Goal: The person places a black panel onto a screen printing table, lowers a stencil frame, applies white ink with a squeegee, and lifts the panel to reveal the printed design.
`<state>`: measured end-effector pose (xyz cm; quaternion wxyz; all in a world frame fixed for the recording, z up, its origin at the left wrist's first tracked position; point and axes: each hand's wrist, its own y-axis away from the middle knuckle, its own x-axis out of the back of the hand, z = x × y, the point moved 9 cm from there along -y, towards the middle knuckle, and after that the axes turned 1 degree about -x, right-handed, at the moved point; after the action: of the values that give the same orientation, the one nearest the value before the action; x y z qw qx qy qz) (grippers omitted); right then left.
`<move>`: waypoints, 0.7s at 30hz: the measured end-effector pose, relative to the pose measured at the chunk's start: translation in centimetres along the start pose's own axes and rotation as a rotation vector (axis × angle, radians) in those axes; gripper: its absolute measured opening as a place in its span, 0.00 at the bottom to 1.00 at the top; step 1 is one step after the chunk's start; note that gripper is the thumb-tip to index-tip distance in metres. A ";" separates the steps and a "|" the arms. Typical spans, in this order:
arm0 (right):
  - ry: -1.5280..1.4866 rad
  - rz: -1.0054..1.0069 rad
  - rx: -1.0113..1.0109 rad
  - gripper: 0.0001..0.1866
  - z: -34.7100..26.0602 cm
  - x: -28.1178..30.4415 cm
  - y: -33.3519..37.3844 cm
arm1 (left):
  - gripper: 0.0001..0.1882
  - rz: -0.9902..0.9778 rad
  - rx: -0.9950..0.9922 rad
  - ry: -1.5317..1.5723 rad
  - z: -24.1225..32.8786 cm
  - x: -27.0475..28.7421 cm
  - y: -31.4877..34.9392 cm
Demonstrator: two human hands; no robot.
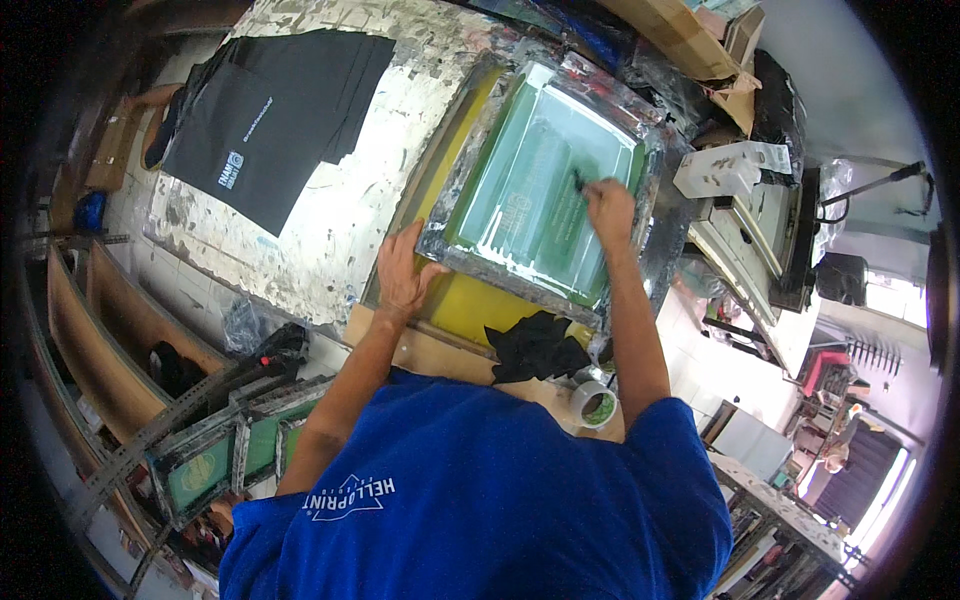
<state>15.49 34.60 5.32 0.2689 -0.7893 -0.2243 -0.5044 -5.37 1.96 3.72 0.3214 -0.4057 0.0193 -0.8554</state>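
A screen-printing frame [430,242] with a green mesh [530,190] lies tilted over a yellow board [465,305]. White streaks of glare or wet liquid mark its mesh, and pale lettering shows in the stencil. My right hand [610,212] is closed above the mesh's right side, with a small dark thing [579,181] poking out of it; its kind is unclear. At the frame's near left corner rests my left hand [403,272], fingers stretched out. A crumpled black cloth [540,348] lies close to me on the board's near edge.
Dark printed fabric pieces [290,110] lie on the paint-stained table [400,130] at left. A tape roll [594,404] is near my right arm. A white plastic jug [730,170] and cardboard [690,40] stand beyond the frame. More screens [200,470] lean at lower left. Another person's arm [152,98] shows at far left.
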 end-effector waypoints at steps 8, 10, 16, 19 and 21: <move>-0.140 -0.384 -0.041 0.10 -2.2 -1.6 3.8 | 0.48 -0.017 0.018 -0.018 -0.8 -0.4 0.5; -0.352 -0.544 0.005 0.09 -6.6 -0.9 8.8 | 0.47 0.008 0.026 -0.039 -0.6 0.0 0.5; -0.132 -0.120 0.016 0.10 -0.4 -0.5 1.1 | 0.47 0.025 0.005 -0.036 -0.1 0.2 0.2; 0.084 0.027 -0.014 0.10 4.7 -0.2 -3.3 | 0.47 0.019 -0.028 -0.031 0.1 -0.4 -0.4; 0.110 -0.036 -0.022 0.10 4.1 -0.3 -4.2 | 0.47 0.024 -0.032 -0.039 0.1 -0.5 -0.3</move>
<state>15.53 40.41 4.44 0.2630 -0.7592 -0.2177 -0.5542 -5.27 2.53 3.52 0.3256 -0.4273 0.0317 -0.8429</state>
